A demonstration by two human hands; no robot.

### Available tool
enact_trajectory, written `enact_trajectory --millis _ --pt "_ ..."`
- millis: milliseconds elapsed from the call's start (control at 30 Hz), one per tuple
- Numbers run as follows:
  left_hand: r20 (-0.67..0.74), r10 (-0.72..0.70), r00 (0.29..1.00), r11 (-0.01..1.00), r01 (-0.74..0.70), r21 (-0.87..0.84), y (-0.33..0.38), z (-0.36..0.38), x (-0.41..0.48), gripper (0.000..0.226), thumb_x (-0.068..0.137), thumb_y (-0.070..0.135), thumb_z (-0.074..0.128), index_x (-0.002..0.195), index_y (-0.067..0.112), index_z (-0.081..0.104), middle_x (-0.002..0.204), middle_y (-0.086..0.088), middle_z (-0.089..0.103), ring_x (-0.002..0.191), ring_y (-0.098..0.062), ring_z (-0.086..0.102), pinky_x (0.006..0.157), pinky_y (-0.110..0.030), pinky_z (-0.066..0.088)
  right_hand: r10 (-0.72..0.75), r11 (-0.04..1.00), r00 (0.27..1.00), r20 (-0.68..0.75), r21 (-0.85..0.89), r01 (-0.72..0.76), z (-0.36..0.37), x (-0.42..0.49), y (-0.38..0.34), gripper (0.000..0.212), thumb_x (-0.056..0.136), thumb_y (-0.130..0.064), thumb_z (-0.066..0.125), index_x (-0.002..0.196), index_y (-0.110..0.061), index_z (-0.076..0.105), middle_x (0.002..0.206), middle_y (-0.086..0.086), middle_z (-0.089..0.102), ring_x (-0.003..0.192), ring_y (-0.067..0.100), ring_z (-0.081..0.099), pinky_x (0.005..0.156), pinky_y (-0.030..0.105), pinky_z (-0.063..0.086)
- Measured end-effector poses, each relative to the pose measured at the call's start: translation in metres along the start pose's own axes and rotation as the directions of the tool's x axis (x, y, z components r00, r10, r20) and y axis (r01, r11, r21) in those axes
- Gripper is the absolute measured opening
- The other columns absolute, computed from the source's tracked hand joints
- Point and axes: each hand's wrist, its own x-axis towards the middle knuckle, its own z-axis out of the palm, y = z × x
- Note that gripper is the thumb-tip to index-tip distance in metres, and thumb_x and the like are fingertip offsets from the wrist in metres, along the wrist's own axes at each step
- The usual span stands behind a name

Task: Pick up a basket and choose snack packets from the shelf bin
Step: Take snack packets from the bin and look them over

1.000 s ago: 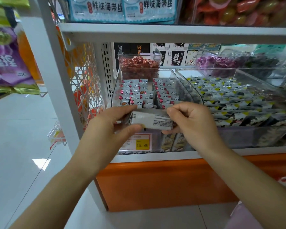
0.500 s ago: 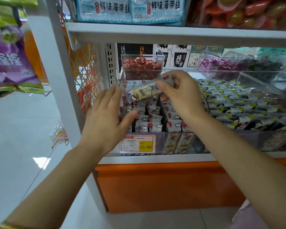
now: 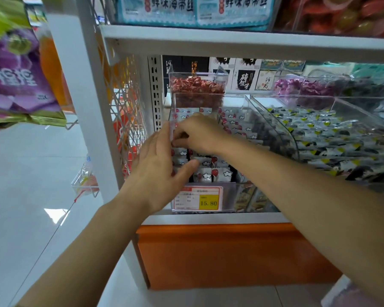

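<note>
A clear shelf bin (image 3: 237, 191) holds several small white snack packets (image 3: 211, 173) printed with red cherries and clouds. My right hand (image 3: 200, 134) reaches into the bin's left side, its fingers curled down among the packets. No packet shows in its fingers, and my left hand hides their tips. My left hand (image 3: 157, 169) is at the bin's front left corner with fingers straight along the left wall and the thumb touching the packets. No basket is clearly in view.
A price tag reading 15.80 (image 3: 197, 199) sits on the bin front. A second clear bin (image 3: 333, 138) of dark and yellow packets lies to the right. A small tub of red sweets (image 3: 196, 89) stands behind. The shelf board (image 3: 231, 38) hangs overhead. A pale pink object (image 3: 350, 293) shows bottom right.
Both hands held one packet in front of the bin. The left let go, the right carried it up and then down into the bin's left side, where it is out of sight.
</note>
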Motion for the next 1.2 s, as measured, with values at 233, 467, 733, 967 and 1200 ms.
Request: enact_trajectory --millis 233,467,733,967,1200 --pt "0.039 -0.002 0.999 1.000 0.003 -0.015 -0.001 -0.001 0.000 0.090 0.082 0.061 0.040 0.147 0.027 -0.012 0.156 -0.004 0.012 0.141 -0.015 0.007 0.112 -0.036 0.010 0.088 0.956 0.980 -0.177 0.292 -0.033 -0.016 0.019 0.019 0.013 0.087 -0.010 0.062 0.096 -0.011 0.071 0.103 0.002 0.070 0.084 0.003 0.055 0.083 0.023 0.044" --pt "0.038 0.009 0.999 1.000 -0.009 -0.009 -0.002 -0.001 0.001 0.090 0.084 0.059 0.042 0.148 0.024 -0.009 0.156 -0.005 0.013 0.140 -0.014 0.008 0.111 -0.032 0.011 0.098 0.991 0.992 -0.083 -0.082 -0.105 0.000 0.035 0.016 0.013 0.076 -0.037 0.073 0.079 -0.027 0.065 0.090 -0.004 0.048 0.095 0.015 0.036 0.082 0.032 0.033" --pt "-0.101 0.001 0.995 0.999 -0.006 -0.041 0.000 -0.006 0.000 0.079 0.086 0.054 0.043 0.149 0.023 0.006 0.155 -0.002 0.018 0.140 -0.015 0.012 0.102 -0.025 0.008 0.297 0.787 0.886 -0.355 0.617 -0.016 -0.032 -0.008 0.012 0.004 0.088 -0.011 0.062 0.085 -0.009 0.063 0.086 -0.003 0.062 0.073 0.006 0.055 0.070 0.017 0.047" --pt "-0.355 -0.035 0.934 0.999 0.022 -0.040 0.018 -0.012 -0.010 0.050 0.092 0.037 0.045 0.137 0.015 0.044 0.130 -0.007 0.042 0.126 -0.021 0.031 0.098 -0.022 0.020 0.580 0.282 0.777 -0.243 0.955 0.088 -0.041 -0.100 0.010 0.010 0.090 -0.004 0.056 0.083 -0.008 0.062 0.079 0.005 0.066 0.058 0.008 0.062 0.057 0.021 0.055" --pt "-0.163 -0.084 0.983 0.863 -0.010 -0.505 0.045 -0.016 -0.022 0.018 0.092 0.031 0.045 0.085 0.033 0.061 0.074 0.009 0.064 0.066 -0.002 0.057 0.055 -0.014 0.046 0.621 -0.325 0.773 0.132 0.940 0.101 -0.026 -0.140 0.005 0.011 0.087 -0.004 0.056 0.082 -0.002 0.065 0.067 0.007 0.066 0.054 0.009 0.063 0.050 0.017 0.051"
